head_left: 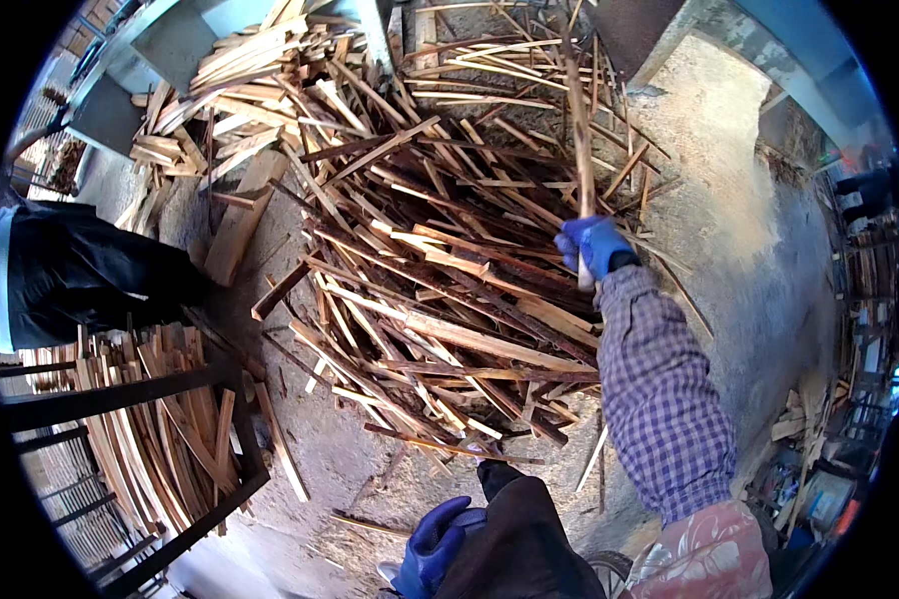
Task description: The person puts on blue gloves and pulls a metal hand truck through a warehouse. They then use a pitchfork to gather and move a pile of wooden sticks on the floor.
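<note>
My right hand [597, 247], in a blue glove, is closed round the lower end of a long wooden strip [577, 120]. The strip points away from me over the right side of a big loose pile of wooden strips [440, 270]. Many of these strips carry dark bark along one side. Close to my dark-clothed leg [514, 544], my left hand [440, 539] hangs low, also blue-gloved. Its fingers are curled in, and nothing sticks out of them. The near edge of the pile lies just beyond my foot.
Stacked wood offcuts [250, 60] lie at the far left beside grey-blue metal panels. A black metal rack [120, 399] holding upright strips stands at left, below a person's dark-clothed legs [100, 265]. Sawdust-covered concrete floor [729, 220] extends at right, with cluttered goods along the right rim.
</note>
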`<move>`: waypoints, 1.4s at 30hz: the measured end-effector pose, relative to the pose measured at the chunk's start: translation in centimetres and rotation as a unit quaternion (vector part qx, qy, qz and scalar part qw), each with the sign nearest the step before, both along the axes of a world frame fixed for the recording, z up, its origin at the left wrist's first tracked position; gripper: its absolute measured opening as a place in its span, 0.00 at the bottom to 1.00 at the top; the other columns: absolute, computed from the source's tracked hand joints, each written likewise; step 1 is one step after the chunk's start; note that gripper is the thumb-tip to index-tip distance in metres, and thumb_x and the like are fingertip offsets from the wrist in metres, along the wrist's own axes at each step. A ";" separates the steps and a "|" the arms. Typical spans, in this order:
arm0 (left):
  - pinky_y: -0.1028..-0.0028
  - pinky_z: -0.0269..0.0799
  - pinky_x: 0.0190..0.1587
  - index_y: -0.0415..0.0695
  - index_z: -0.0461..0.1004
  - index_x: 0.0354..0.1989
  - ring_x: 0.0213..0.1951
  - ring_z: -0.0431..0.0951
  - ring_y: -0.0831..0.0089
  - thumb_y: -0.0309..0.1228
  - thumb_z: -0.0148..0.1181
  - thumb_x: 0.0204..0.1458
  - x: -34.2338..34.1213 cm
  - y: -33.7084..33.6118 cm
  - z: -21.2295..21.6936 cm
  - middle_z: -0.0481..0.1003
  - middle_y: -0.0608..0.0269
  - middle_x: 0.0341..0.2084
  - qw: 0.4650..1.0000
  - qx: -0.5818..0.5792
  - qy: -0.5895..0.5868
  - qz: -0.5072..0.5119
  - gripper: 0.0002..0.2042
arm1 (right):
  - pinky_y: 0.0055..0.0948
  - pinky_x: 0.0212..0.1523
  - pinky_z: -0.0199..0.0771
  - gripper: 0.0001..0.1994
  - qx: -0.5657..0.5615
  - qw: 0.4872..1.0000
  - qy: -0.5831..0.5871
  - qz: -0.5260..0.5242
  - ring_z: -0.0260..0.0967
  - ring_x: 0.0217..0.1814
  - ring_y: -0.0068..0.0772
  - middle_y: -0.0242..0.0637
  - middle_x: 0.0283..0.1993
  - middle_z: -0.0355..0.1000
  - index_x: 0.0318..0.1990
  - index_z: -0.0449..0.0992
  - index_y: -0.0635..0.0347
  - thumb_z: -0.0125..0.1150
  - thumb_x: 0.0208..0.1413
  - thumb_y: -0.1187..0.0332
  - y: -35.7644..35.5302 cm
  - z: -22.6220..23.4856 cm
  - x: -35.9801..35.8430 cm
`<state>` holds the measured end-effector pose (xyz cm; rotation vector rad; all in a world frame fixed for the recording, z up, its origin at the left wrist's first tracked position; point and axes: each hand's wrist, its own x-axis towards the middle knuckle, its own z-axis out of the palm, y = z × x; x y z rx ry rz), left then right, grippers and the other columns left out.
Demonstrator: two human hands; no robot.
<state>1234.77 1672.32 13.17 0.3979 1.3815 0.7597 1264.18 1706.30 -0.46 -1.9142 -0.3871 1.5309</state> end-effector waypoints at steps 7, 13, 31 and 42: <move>0.59 0.58 0.66 0.43 0.48 0.69 0.64 0.62 0.53 0.33 0.47 0.64 3.8 4.7 -3.3 0.58 0.48 0.65 0.957 0.020 -0.287 -0.026 0.27 | 0.30 0.20 0.72 0.09 0.010 0.999 0.042 0.026 0.69 0.20 0.26 0.34 0.24 0.71 0.36 0.72 0.61 0.59 0.59 0.64 -11.4 5.2 -1.1; 0.61 0.57 0.66 0.42 0.49 0.69 0.64 0.62 0.54 0.33 0.47 0.64 7.3 2.5 -0.4 0.58 0.48 0.65 0.948 0.058 -0.281 -0.140 0.27 | 0.30 0.17 0.69 0.06 -0.004 0.999 0.024 -0.021 0.68 0.18 0.28 0.36 0.22 0.68 0.34 0.69 0.61 0.59 0.57 0.70 -22.5 7.3 0.0; 0.74 0.68 0.54 0.39 0.59 0.64 0.52 0.72 0.72 0.37 0.51 0.63 0.3 -18.7 -2.6 0.70 0.61 0.52 0.947 0.049 -0.204 -0.243 0.24 | 0.28 0.18 0.71 0.09 -0.025 0.999 -0.047 0.009 0.71 0.21 0.28 0.40 0.25 0.73 0.36 0.71 0.62 0.57 0.59 0.65 -55.5 9.4 -11.9; 0.73 0.72 0.49 0.42 0.69 0.50 0.43 0.76 0.74 0.35 0.56 0.59 1.0 -17.4 -3.7 0.75 0.63 0.40 0.910 -0.154 -0.221 -0.314 0.14 | 0.41 0.44 0.75 0.21 0.016 0.976 -0.058 0.211 0.75 0.44 0.46 0.49 0.44 0.75 0.49 0.73 0.59 0.60 0.53 0.56 -60.1 13.7 -18.8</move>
